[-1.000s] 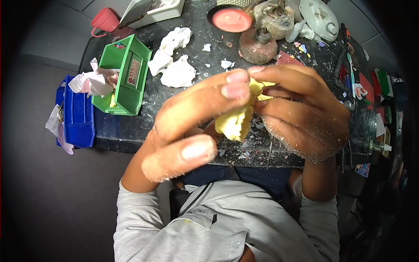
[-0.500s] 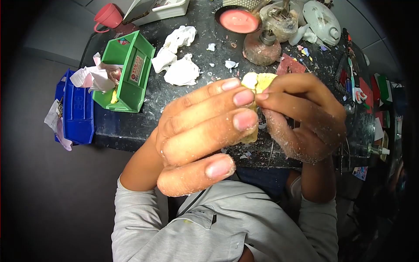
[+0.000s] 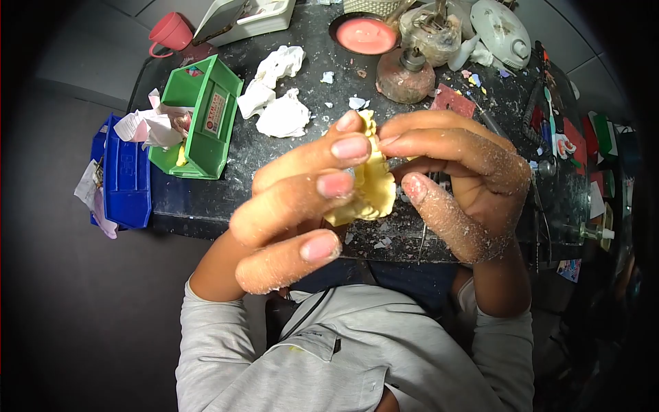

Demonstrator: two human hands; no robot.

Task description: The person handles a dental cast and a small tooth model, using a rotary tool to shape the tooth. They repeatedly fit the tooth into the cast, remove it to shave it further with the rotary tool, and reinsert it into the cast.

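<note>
A yellow cast with a bumpy, tooth-like edge [image 3: 374, 189] is held up over the front of the black table. My left hand [image 3: 295, 199] grips it from the left, with its fingers in front of part of it. On the right, my right hand [image 3: 467, 175] is curved, its thumb apart from the other fingers. The right fingertips reach the upper right edge of the cast; whether they press on it cannot be made out. White powder covers the right thumb and fingers.
A green bin [image 3: 218, 123] and a blue bin [image 3: 127, 175] stand at the left. Crumpled white tissue [image 3: 283, 115] lies on the black table [image 3: 185, 199]. Behind are a pink-filled bowl [image 3: 366, 34] and a round burner [image 3: 405, 79]. Tools [image 3: 549, 123] lie at the right.
The yellow cast has moved left and turned, so more of it shows. My left hand has shifted left with it. The right thumb and fingers have spread apart.
</note>
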